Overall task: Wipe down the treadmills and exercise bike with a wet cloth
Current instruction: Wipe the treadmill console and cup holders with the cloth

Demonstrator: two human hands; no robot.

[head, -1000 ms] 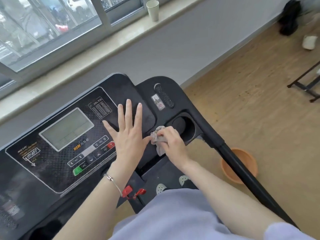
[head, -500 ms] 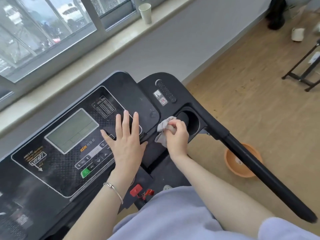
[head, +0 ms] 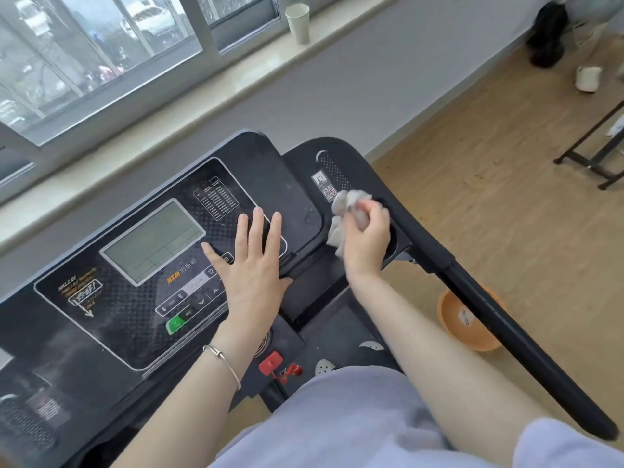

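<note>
A black treadmill console with a grey display fills the lower left. My left hand lies flat on the console's button panel, fingers straight and spread. My right hand grips a crumpled grey cloth against the console's right wing, just below the QR sticker and over the round cup holder, which the hand mostly hides. The black right handrail runs down to the lower right.
An orange basin stands on the wooden floor under the handrail. A paper cup sits on the window sill. A black metal frame and a dark bag are at the far right. A red safety clip hangs below the console.
My right hand has moved the cloth up the right wing, from beside the cup holder toward the QR sticker. My left hand stays flat on the panel.
</note>
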